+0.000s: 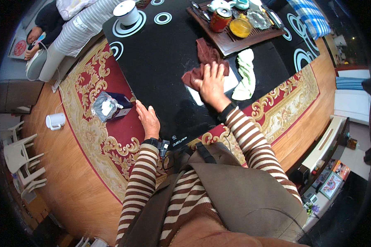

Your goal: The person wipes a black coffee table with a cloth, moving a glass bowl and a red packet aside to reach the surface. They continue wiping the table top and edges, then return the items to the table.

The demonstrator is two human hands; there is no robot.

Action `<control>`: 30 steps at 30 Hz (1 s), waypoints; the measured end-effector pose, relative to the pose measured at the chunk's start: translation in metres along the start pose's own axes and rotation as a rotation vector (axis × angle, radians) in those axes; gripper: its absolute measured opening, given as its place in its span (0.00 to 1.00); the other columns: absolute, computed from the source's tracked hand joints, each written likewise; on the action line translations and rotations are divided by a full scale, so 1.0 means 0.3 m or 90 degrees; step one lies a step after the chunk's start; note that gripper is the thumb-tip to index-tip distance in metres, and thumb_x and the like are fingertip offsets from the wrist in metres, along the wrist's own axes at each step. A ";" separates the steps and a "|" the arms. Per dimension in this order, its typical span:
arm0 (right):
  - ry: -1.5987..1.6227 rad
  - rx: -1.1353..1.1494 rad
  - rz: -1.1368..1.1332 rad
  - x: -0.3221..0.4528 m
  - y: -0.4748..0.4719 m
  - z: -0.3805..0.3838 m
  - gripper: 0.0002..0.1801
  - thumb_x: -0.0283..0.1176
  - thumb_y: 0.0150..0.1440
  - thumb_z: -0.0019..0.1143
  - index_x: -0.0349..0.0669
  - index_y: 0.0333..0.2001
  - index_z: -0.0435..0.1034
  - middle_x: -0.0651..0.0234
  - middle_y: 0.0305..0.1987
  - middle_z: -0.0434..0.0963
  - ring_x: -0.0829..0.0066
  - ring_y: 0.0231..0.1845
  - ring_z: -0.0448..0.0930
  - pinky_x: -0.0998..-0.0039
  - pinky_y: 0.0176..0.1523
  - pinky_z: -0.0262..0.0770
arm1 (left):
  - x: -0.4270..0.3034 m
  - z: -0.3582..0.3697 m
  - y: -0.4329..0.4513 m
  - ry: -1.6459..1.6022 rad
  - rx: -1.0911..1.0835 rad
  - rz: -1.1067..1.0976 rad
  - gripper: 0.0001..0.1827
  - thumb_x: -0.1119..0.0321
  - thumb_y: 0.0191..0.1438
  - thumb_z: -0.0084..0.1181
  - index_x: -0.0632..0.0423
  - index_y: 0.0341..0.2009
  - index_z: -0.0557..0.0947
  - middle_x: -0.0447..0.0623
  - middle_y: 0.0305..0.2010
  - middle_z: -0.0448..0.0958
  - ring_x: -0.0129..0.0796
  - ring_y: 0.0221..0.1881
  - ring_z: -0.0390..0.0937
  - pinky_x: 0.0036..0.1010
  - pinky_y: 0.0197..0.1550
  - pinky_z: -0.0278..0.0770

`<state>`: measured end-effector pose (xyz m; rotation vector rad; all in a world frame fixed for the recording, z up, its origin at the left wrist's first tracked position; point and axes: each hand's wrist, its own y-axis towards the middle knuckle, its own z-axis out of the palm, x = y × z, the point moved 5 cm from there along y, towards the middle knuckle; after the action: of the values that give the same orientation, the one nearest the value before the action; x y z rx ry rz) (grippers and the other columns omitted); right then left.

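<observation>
My right hand (212, 85) lies flat, fingers spread, on a crumpled dark red cloth (206, 51) on the black glass tabletop (160, 68). Under the cloth and hand, parts of a white sheet (231, 81) show. Just right of it lies a bunched light green cloth (245, 74). My left hand (148, 119) rests at the table's left edge, fingers extended, with nothing visible in it. Beyond the cloths stands a dark wooden tea tray (232, 47) holding a red can (220, 20), a glass pot of yellow liquid (240, 26) and a glass ashtray (258, 19).
A white lidded container (126, 13) stands at the table's far left. Left of the table, a lined bin (106, 108) stands on the patterned rug (89, 136), with a white mug (55, 121) on the wood floor. Another person (48, 23) lies on the sofa.
</observation>
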<state>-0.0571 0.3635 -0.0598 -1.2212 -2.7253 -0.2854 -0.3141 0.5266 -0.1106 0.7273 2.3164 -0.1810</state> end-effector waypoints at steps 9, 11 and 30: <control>0.174 -0.059 -0.337 0.298 -0.172 -0.022 0.38 0.46 0.40 0.76 0.49 0.55 0.71 0.61 0.66 0.68 0.48 0.72 0.62 0.50 0.60 0.69 | 0.088 0.032 0.028 -0.037 0.039 -0.009 0.36 0.64 0.70 0.42 0.74 0.73 0.50 0.74 0.78 0.47 0.59 0.79 0.46 0.42 0.79 0.43; 0.102 -0.114 -0.304 0.230 -0.132 -0.017 0.25 0.40 0.53 0.63 0.48 0.54 0.72 0.62 0.64 0.69 0.48 0.72 0.62 0.51 0.60 0.67 | 0.098 0.032 0.033 -0.035 0.042 0.004 0.35 0.61 0.73 0.40 0.74 0.73 0.50 0.76 0.78 0.47 0.62 0.78 0.49 0.44 0.79 0.45; -0.038 -0.232 0.218 -0.968 0.010 -0.148 0.21 0.34 0.54 0.60 0.53 0.53 0.74 0.67 0.58 0.73 0.51 0.67 0.63 0.49 0.56 0.65 | 0.102 -0.008 0.062 0.134 0.046 0.070 0.36 0.55 0.75 0.36 0.79 0.71 0.52 0.80 0.74 0.52 0.66 0.74 0.56 0.42 0.77 0.53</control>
<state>0.1392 0.1454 -0.0759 -1.7844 -2.5173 -0.7330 -0.3238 0.5567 -0.1277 0.9477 2.4698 -0.1437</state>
